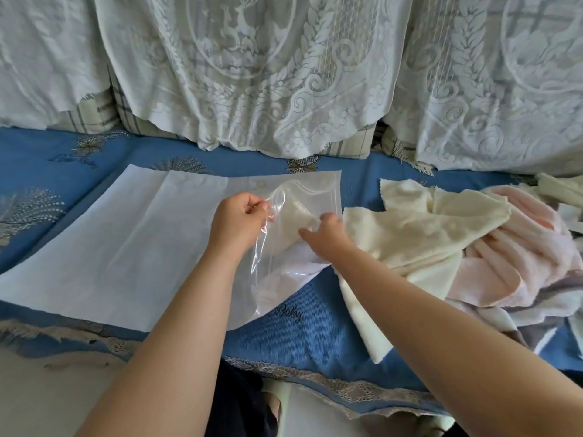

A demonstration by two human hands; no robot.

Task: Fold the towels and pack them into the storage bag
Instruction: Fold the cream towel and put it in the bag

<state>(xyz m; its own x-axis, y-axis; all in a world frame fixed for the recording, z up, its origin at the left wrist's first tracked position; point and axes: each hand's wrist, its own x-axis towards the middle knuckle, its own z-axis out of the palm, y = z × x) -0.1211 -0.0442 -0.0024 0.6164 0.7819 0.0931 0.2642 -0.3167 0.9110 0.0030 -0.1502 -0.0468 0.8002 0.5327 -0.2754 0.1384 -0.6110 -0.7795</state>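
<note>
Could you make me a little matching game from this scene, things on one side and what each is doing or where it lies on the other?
Things:
1. left hand
2. right hand
3. pink towel
4. storage bag

States, mixed up:
A. lies flat on the blue cover, mouth lifted open
B. pushes a cream towel into the opening
C. pinches the clear top layer and lifts it
D. lies rumpled in the pile at the right

Pairs: 1-C, 2-B, 3-D, 4-A
</note>
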